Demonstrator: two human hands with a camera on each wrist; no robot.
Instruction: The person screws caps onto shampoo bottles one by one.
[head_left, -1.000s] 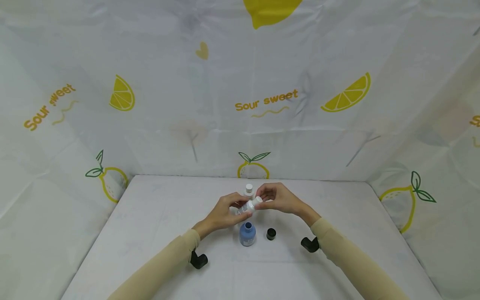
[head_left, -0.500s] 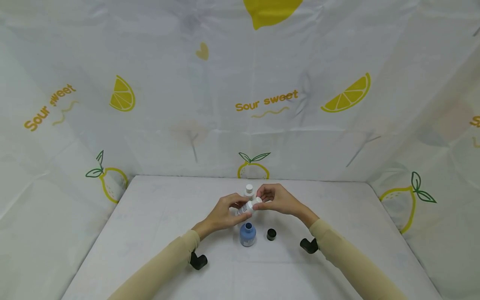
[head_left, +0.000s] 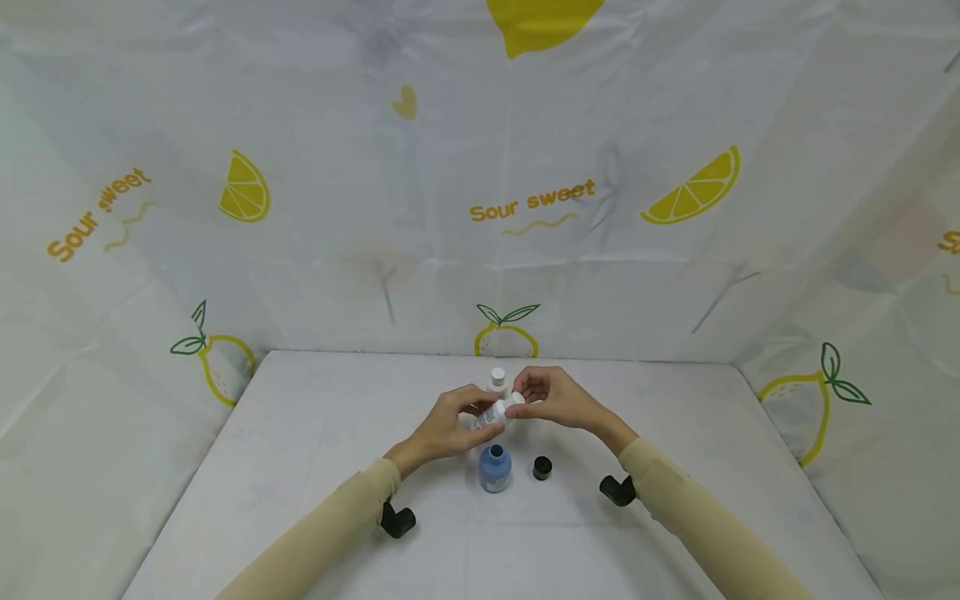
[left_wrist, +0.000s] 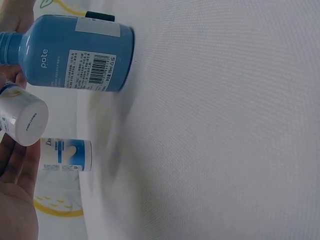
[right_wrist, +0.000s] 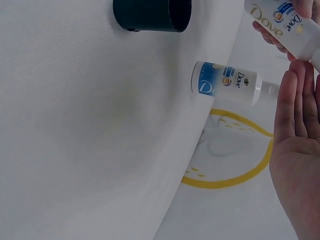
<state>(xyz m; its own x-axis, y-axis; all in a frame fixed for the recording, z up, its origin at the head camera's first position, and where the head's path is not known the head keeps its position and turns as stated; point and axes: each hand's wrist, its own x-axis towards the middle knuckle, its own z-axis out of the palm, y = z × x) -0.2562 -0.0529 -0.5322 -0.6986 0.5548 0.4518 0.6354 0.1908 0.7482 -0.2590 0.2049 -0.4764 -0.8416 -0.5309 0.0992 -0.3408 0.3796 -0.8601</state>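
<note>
My left hand grips a white Dove bottle around its body, tilted with its top toward the right. My right hand pinches the bottle's white cap between thumb and fingers. Whether the cap is on or apart from the bottle is hard to tell, as fingers cover it. Below the hands stands an uncapped blue bottle, whose label shows in the left wrist view. Its neighbour on the right is a black cap. Straight lower fingers of my right hand lie near the bottle in the right wrist view.
Behind the hands a second white Dove bottle stands upright with its cap on. A white cloth covers the table, and a lemon-printed curtain rises at the back and sides. Black wrist mounts hang under the sleeves.
My right hand's thumb has shifted slightly left over the white cap, covering more of it. The left hand and the standing things have hardly moved.
</note>
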